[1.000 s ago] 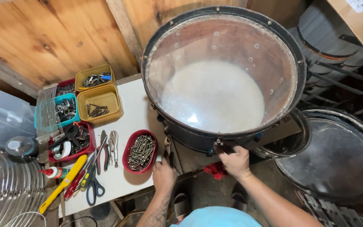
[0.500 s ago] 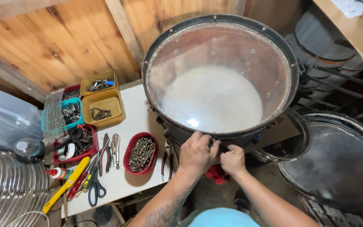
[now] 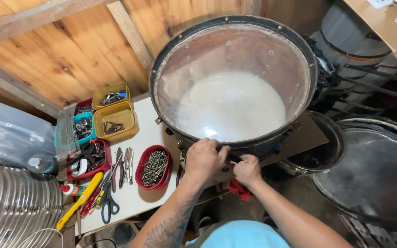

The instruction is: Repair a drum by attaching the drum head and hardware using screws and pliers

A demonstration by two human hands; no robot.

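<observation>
**Both hands at the drum's near rim**

The drum stands open-end up at the right edge of the white tabletop, its black rim nearest the person; the left hand lies clenched over that rim, fingers curled on it; the right hand sits just beside, its grip pinched at a fitting below the rim, what it grasps hidden.

Left of the drum, a red oval tray of screws; beyond it two yellow bins, a teal bin and a red bin near the wooden wall; pliers and scissors lie between; a brown cardboard sheet hangs at top right.

Bare tabletop shows only before the red tray; to the right, metal lids crowd the floor.
</observation>
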